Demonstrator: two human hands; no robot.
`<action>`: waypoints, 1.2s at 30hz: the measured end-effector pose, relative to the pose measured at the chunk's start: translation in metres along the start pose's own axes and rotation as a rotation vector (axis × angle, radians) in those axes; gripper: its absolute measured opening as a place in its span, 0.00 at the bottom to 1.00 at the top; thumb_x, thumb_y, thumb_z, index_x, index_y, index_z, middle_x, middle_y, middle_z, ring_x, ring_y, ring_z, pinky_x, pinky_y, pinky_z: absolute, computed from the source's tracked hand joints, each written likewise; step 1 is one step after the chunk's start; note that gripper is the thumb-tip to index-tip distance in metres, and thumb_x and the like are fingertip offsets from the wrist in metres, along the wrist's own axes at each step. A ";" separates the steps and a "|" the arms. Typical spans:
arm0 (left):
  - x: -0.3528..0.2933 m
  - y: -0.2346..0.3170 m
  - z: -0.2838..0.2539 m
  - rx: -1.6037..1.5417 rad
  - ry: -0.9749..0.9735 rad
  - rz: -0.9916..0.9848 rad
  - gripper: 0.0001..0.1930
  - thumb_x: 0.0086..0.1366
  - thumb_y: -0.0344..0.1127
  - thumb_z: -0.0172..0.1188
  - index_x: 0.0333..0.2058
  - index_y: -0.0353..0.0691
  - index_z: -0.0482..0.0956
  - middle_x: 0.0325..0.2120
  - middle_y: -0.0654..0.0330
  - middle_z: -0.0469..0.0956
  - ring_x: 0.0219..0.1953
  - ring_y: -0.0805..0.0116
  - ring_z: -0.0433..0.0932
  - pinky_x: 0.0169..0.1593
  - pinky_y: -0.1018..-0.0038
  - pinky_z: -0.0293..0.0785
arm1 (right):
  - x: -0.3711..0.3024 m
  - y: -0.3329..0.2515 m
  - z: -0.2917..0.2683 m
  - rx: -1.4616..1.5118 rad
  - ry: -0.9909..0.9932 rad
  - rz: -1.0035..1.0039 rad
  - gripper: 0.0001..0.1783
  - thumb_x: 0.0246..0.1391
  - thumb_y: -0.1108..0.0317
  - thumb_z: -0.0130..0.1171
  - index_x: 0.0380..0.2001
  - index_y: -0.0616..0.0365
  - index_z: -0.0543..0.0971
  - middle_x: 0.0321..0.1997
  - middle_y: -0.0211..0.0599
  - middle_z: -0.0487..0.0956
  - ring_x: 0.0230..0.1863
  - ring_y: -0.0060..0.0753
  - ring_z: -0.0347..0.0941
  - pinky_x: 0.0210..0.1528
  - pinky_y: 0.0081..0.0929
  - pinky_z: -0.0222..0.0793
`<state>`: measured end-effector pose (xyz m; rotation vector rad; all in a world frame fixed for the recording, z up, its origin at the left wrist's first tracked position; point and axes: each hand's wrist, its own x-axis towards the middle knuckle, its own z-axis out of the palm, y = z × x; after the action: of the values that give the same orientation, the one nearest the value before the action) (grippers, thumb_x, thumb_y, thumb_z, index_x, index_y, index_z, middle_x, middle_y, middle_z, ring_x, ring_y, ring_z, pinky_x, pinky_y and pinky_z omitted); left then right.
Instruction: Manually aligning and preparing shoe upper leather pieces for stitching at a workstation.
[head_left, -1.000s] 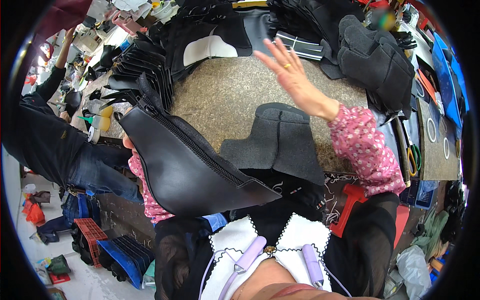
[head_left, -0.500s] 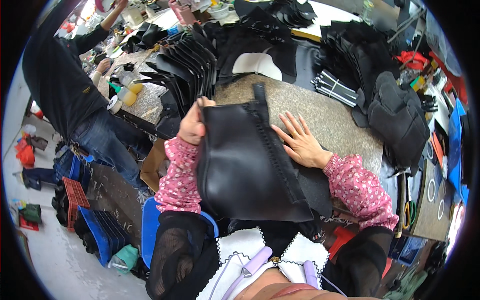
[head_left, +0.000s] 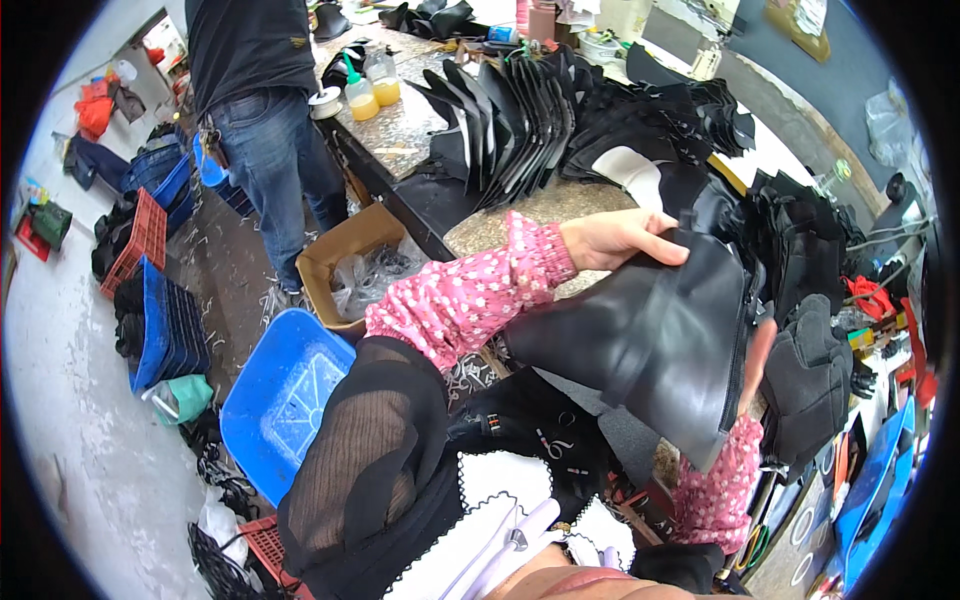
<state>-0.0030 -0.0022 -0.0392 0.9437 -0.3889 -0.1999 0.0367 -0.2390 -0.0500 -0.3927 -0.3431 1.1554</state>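
A black leather boot upper point(head_left: 640, 335) with a zip down its right edge hangs over the near side of the table, tilted. My left hand point(head_left: 625, 240) is closed on its top edge, thumb over the leather. Edge-on beside the zip, my right hand point(head_left: 758, 365) shows straight fingers and is partly hidden by the upper. Beneath the upper lies a dark grey piece point(head_left: 630, 445), mostly covered.
Stacked black leather pieces point(head_left: 520, 125) stand on the table behind my left hand. Grey padded pieces point(head_left: 808, 380) lie at the right. A blue tub point(head_left: 245, 410) and an open cardboard box point(head_left: 320, 262) sit to the left. A person point(head_left: 265, 150) stands beyond the box.
The view has swung to the right. My left hand has brought the boot upper round, turning it to a slant. My right hand has gone from lying flat on the table to edge-on beside the zip.
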 end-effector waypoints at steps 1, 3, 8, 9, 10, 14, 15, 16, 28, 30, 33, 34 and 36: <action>0.002 -0.001 0.000 -0.001 0.005 0.009 0.17 0.54 0.29 0.62 0.42 0.30 0.73 0.33 0.59 0.79 0.32 0.76 0.78 0.40 0.80 0.75 | -0.008 -0.008 0.000 -0.124 -0.152 0.063 0.39 0.53 0.41 0.49 0.60 0.57 0.60 0.60 0.42 0.65 0.57 0.39 0.65 0.58 0.37 0.61; 0.010 -0.004 -0.002 0.038 0.050 -0.104 0.15 0.55 0.29 0.62 0.40 0.31 0.74 0.32 0.61 0.79 0.31 0.77 0.78 0.38 0.81 0.75 | -0.024 -0.011 0.000 -0.112 -0.006 0.038 0.33 0.54 0.46 0.50 0.57 0.57 0.64 0.58 0.44 0.67 0.55 0.41 0.66 0.56 0.41 0.64; 0.022 -0.010 0.007 0.051 0.087 -0.222 0.12 0.56 0.30 0.62 0.37 0.33 0.74 0.32 0.62 0.78 0.31 0.78 0.77 0.36 0.82 0.75 | -0.034 -0.029 -0.005 -0.104 0.309 0.046 0.27 0.55 0.53 0.49 0.52 0.61 0.69 0.52 0.46 0.73 0.48 0.44 0.72 0.52 0.41 0.68; 0.024 -0.012 0.009 0.030 0.067 -0.259 0.12 0.56 0.30 0.62 0.38 0.33 0.74 0.32 0.62 0.78 0.31 0.78 0.78 0.36 0.82 0.75 | -0.033 -0.029 -0.006 -0.032 0.320 0.040 0.24 0.56 0.58 0.49 0.51 0.62 0.69 0.50 0.48 0.73 0.48 0.44 0.73 0.51 0.42 0.69; 0.026 -0.013 0.012 0.010 0.047 -0.296 0.12 0.56 0.30 0.62 0.38 0.33 0.74 0.33 0.62 0.78 0.31 0.77 0.78 0.35 0.82 0.75 | -0.032 -0.027 -0.003 -0.031 0.321 0.037 0.24 0.56 0.58 0.49 0.51 0.62 0.69 0.50 0.48 0.73 0.48 0.44 0.73 0.51 0.42 0.69; 0.034 -0.020 0.009 0.035 0.039 -0.398 0.12 0.57 0.31 0.61 0.39 0.34 0.74 0.33 0.62 0.78 0.30 0.77 0.78 0.35 0.81 0.76 | -0.033 -0.020 0.018 -0.155 0.502 0.105 0.18 0.55 0.71 0.52 0.48 0.66 0.70 0.47 0.47 0.75 0.42 0.41 0.76 0.43 0.33 0.75; 0.034 -0.021 0.010 0.092 0.052 -0.388 0.12 0.56 0.33 0.63 0.37 0.34 0.76 0.30 0.62 0.79 0.28 0.78 0.77 0.32 0.81 0.75 | -0.034 -0.016 0.022 -0.283 0.537 0.038 0.17 0.53 0.73 0.53 0.48 0.65 0.71 0.46 0.45 0.76 0.41 0.38 0.76 0.42 0.31 0.75; 0.032 -0.021 0.012 0.093 0.054 -0.386 0.12 0.56 0.33 0.63 0.37 0.34 0.76 0.30 0.62 0.79 0.28 0.78 0.77 0.32 0.81 0.75 | -0.034 -0.013 0.025 -0.411 0.569 -0.028 0.18 0.52 0.74 0.55 0.47 0.64 0.71 0.45 0.43 0.76 0.39 0.36 0.77 0.41 0.28 0.75; 0.011 -0.020 0.021 0.350 0.019 -0.391 0.14 0.52 0.37 0.67 0.33 0.33 0.79 0.26 0.63 0.79 0.26 0.80 0.74 0.31 0.83 0.69 | -0.051 0.015 0.017 -0.339 0.618 0.031 0.17 0.51 0.75 0.56 0.47 0.61 0.72 0.44 0.37 0.76 0.43 0.28 0.74 0.47 0.23 0.70; 0.008 -0.019 0.017 0.285 0.013 -0.452 0.14 0.54 0.36 0.65 0.36 0.33 0.77 0.29 0.63 0.79 0.28 0.78 0.75 0.33 0.82 0.71 | -0.055 0.016 0.015 -0.308 0.620 0.043 0.19 0.52 0.72 0.54 0.49 0.63 0.70 0.46 0.41 0.75 0.46 0.32 0.73 0.51 0.28 0.69; 0.009 -0.029 0.009 -0.123 0.052 -0.558 0.13 0.59 0.33 0.59 0.42 0.35 0.73 0.35 0.62 0.78 0.32 0.76 0.77 0.37 0.79 0.74 | -0.055 0.010 0.021 0.112 0.239 -0.043 0.29 0.49 0.63 0.52 0.52 0.70 0.66 0.52 0.52 0.72 0.51 0.47 0.71 0.56 0.42 0.64; 0.007 -0.033 0.009 -0.120 0.051 -0.559 0.13 0.59 0.33 0.59 0.42 0.35 0.73 0.35 0.62 0.78 0.32 0.76 0.77 0.37 0.79 0.74 | -0.056 0.012 0.016 0.113 0.237 -0.045 0.29 0.49 0.63 0.52 0.52 0.70 0.66 0.52 0.52 0.72 0.51 0.47 0.71 0.56 0.42 0.64; 0.001 -0.039 0.014 -0.174 0.035 -0.552 0.13 0.60 0.34 0.59 0.41 0.35 0.74 0.35 0.62 0.78 0.33 0.77 0.76 0.38 0.81 0.73 | -0.059 0.019 0.000 0.218 0.267 -0.025 0.29 0.49 0.62 0.53 0.52 0.69 0.66 0.51 0.51 0.72 0.50 0.48 0.71 0.55 0.43 0.66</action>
<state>-0.0076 -0.0358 -0.0635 0.8641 -0.0680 -0.7078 -0.0002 -0.2872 -0.0630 -0.3446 0.0106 1.0873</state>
